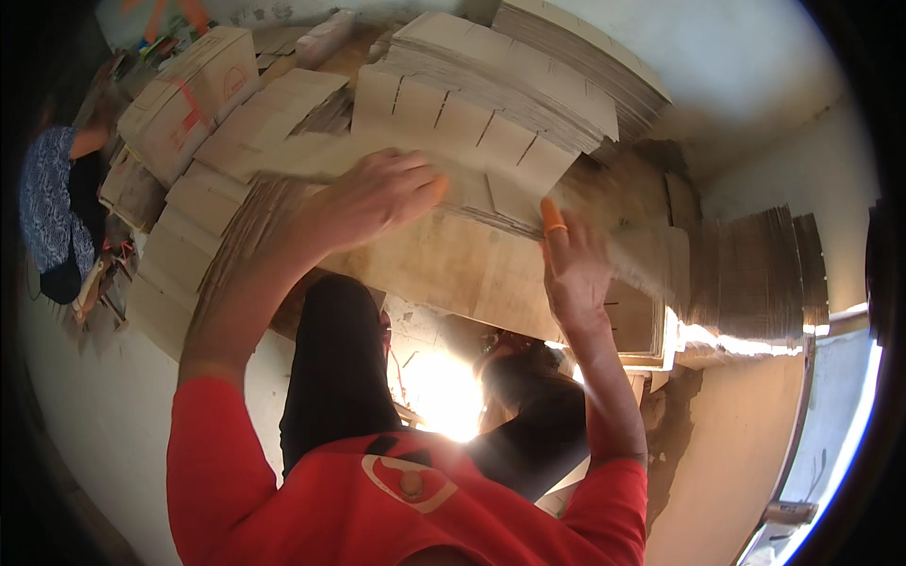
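Observation:
My left hand is over the near edge of a slotted cardboard sheet, its fingers curled together and an orange cover on one fingertip. Whatever those fingers may hold is hidden. To the right, my right hand is raised at the front of the work surface. One finger with an orange finger cot points up, apart from the others, which are smeared by motion. A bare brown board lies between the hands, close to my knees. Beside my left forearm stands a bundle of cardboard sheets.
Tall stacks of flat cardboard rise at the back. A closed carton sits far left, near a person in a patterned top. More cardboard sheets stand upright at the right. Bright light comes from beneath the board.

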`<state>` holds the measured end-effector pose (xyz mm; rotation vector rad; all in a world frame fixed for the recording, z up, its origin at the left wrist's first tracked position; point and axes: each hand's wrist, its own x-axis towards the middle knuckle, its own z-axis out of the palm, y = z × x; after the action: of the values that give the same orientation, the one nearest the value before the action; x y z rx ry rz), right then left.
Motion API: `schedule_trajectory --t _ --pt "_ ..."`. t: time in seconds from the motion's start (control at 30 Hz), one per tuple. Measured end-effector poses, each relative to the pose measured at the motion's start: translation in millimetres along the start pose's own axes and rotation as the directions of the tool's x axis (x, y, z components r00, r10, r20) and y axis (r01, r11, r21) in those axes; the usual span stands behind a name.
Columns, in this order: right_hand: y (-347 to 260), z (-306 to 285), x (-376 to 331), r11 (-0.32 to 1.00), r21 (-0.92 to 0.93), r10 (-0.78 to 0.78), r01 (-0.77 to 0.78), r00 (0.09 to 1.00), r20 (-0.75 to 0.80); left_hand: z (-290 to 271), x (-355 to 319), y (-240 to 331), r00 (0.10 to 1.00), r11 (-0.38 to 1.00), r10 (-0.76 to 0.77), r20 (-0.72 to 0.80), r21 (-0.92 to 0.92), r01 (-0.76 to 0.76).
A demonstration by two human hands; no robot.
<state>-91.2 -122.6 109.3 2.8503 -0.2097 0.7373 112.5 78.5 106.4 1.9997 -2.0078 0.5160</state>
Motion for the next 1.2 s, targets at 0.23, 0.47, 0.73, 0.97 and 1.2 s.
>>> schedule_trajectory --t 0.23,0.47,0.73,0.97,1.2 --pt "30 2 -41 0.994 -0.105 0.001 -0.019 0.985 -0.172 -59 -127 2 0.870 0.686 -0.341 -0.355 0.539 0.489" --pt "62 60 -69 0.984 -0.163 0.068 -0.066 0.998 0.004 -7 -228 -71 0.510 0.351 -0.859 -0.047 0.670 0.654" --pt "164 137 -31 0.728 0.470 0.577 -0.499 0.816 -0.028 -22 -146 -67 0.526 0.509 -0.849 -0.054 0.186 0.840" --pt "228 161 84 -0.422 0.792 0.707 -0.441 0.387 0.592 63 1 -221 0.455 0.255 -0.890 0.037 -0.787 0.562" --pt "233 169 127 -0.523 0.666 0.410 -0.532 0.528 0.744 146 57 -333 0.318 0.035 -0.934 0.165 -0.841 0.539"
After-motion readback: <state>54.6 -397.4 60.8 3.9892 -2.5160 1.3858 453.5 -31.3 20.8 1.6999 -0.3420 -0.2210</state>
